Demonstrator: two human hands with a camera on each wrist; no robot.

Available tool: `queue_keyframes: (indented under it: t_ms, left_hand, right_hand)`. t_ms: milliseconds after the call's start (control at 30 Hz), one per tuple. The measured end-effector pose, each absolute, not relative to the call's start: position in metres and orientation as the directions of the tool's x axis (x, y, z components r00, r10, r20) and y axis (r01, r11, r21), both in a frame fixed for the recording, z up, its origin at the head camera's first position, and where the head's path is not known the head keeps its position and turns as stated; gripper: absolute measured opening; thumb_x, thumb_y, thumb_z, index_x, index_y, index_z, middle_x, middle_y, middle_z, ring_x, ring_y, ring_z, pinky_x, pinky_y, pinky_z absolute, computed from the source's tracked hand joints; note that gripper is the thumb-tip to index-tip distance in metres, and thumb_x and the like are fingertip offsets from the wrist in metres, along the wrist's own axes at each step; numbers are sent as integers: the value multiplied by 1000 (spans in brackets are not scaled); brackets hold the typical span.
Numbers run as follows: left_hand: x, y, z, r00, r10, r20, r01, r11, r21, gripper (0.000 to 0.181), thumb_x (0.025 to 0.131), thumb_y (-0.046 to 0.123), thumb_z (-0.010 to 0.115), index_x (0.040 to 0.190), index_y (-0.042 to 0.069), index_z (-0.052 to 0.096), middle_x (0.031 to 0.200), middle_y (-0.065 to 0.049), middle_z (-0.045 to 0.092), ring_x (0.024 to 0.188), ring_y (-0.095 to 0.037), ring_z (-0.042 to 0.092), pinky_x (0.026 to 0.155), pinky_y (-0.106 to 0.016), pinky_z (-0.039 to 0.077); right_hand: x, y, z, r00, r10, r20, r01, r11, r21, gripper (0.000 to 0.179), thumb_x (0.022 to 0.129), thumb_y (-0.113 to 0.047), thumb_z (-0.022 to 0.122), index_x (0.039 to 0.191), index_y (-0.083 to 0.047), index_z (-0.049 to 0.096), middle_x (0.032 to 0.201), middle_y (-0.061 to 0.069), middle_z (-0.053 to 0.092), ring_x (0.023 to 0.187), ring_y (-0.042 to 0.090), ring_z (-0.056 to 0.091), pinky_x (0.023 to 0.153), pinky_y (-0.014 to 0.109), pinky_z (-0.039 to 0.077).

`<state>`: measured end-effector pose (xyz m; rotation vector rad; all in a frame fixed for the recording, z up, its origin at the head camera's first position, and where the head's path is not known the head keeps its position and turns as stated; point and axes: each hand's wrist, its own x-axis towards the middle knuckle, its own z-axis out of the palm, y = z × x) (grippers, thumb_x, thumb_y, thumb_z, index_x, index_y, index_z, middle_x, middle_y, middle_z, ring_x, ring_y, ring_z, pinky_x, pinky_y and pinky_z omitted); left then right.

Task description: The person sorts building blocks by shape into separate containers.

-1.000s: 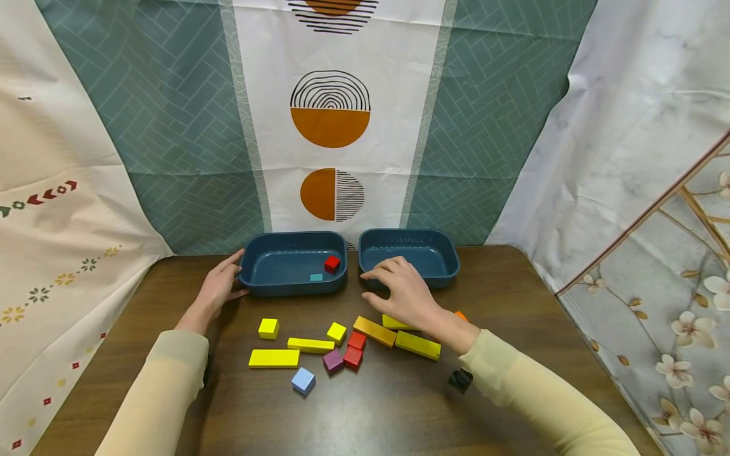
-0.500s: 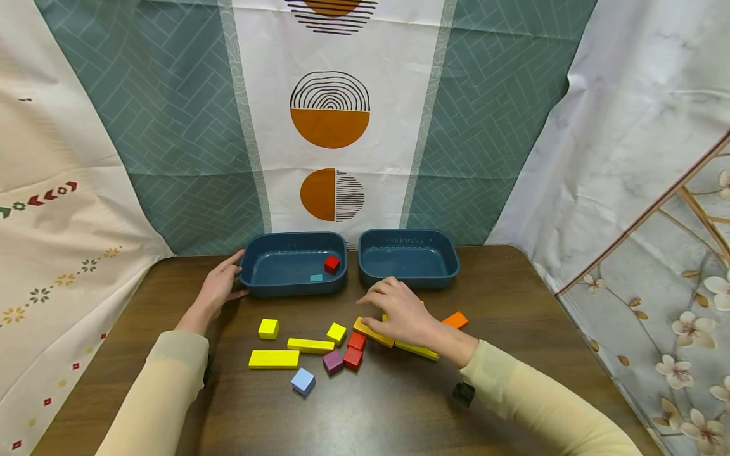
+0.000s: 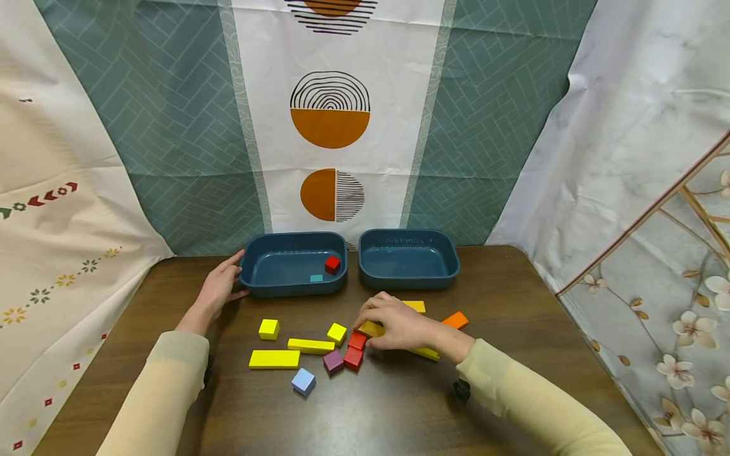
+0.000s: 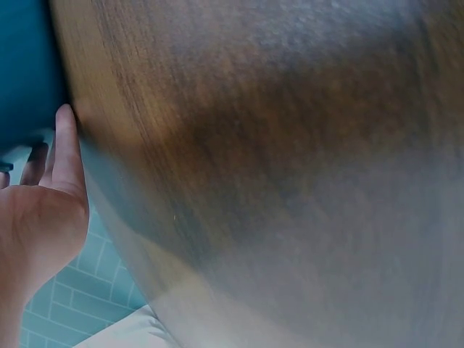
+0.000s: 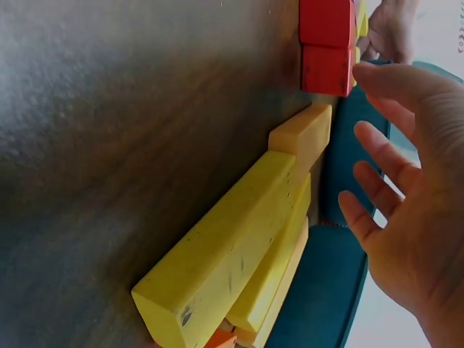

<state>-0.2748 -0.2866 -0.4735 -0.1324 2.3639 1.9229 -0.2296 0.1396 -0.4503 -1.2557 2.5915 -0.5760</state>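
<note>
My left hand (image 3: pixel 215 291) rests against the left end of the left blue tray (image 3: pixel 293 292), its fingers extended along the wall. In the left wrist view one long finger (image 4: pixel 67 148) touches the tray's side. My right hand (image 3: pixel 393 322) reaches over the blocks, thumb and fingers spread apart with nothing pinched between them. Its thumb tip is right by a red cube (image 5: pixel 326 70) in the right wrist view. Under the hand lies an orange-yellow bar (image 3: pixel 372 329), partly covered. A second red cube (image 3: pixel 353 359) and a purple cube (image 3: pixel 333 362) sit close by.
Inside the left tray lie a red cube (image 3: pixel 332 264) and a small teal piece (image 3: pixel 316 278). The right blue tray (image 3: pixel 409 282) stands beside it. Yellow bars (image 3: pixel 274 359), yellow cubes (image 3: pixel 268 329), a light blue cube (image 3: pixel 303 382) and an orange block (image 3: pixel 455 320) are scattered on the table.
My right hand has come down and toward me, from in front of the right tray to the orange-yellow bar and red cubes. The left hand stays put.
</note>
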Motion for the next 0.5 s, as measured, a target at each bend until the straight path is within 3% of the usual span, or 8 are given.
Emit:
queue_keyframes:
  t_ms: [500]
  left_hand:
    - [-275,-286,-474,-991,-17,-135,-136,195,971,56,110,23,25,166,24,18,170,-14,9,146,-42,33,103,-56,46]
  right_hand:
    - [-248,140,-460,-599,-797,-82,-680,560,-473,36,88,-29,82,122,-36,72,129,-15,55,121,12,39,99,35,42]
